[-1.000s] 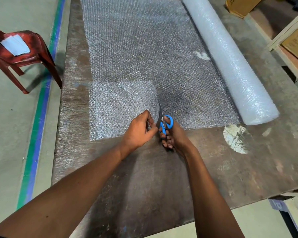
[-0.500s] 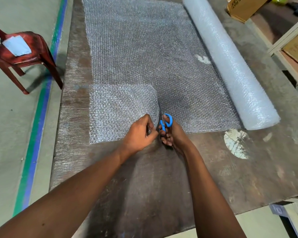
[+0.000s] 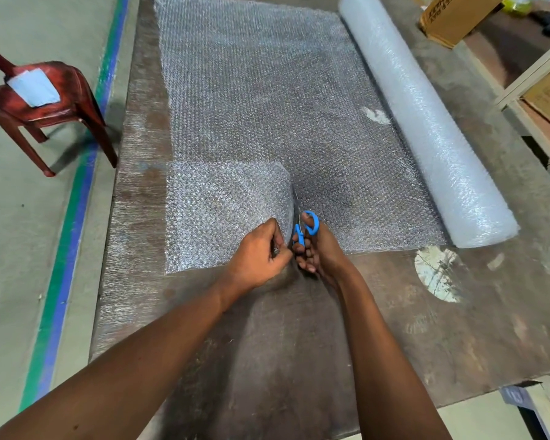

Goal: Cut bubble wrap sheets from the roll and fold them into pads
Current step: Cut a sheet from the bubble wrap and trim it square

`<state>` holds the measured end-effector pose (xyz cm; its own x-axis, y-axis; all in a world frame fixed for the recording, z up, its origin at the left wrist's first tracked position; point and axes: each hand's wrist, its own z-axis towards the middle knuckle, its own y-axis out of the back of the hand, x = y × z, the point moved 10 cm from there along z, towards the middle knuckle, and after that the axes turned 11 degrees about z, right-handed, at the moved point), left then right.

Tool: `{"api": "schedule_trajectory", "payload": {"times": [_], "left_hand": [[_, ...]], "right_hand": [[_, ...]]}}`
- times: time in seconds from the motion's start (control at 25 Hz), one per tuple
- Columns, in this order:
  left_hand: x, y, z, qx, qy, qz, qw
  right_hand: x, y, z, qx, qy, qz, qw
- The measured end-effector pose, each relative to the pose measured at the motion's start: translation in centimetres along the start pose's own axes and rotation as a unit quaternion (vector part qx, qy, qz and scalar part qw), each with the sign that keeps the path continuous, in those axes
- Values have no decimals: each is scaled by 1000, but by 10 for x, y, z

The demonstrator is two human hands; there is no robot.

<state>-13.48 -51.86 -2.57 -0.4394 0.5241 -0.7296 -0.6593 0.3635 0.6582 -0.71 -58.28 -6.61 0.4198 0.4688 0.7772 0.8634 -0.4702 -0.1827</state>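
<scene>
A bubble wrap sheet lies unrolled across the brown table, still joined to the roll on the right. Its near left part is folded over and looks whiter. My left hand pinches the fold's right edge near the front. My right hand grips blue-handled scissors, whose blades point away from me into the sheet along that edge.
A red plastic chair with a pale pad on its seat stands on the floor at the left, beside green and blue floor stripes. Cardboard boxes and a shelf frame sit at the right. White worn patches mark the table.
Both hands stay at the same spot on the sheet's front edge. The scissors have crept slightly farther along the fold.
</scene>
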Motion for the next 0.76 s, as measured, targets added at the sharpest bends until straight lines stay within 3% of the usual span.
{"api": "schedule_trajectory", "payload": {"times": [0.56, 0.76], "left_hand": [[4, -2, -1, 4, 10, 1, 1000], [-7, 2, 0, -16, -33, 24, 999]], "right_hand": [[5, -3, 9, -11, 4, -16, 1000], [12, -8, 9, -19, -10, 8, 1000]]}}
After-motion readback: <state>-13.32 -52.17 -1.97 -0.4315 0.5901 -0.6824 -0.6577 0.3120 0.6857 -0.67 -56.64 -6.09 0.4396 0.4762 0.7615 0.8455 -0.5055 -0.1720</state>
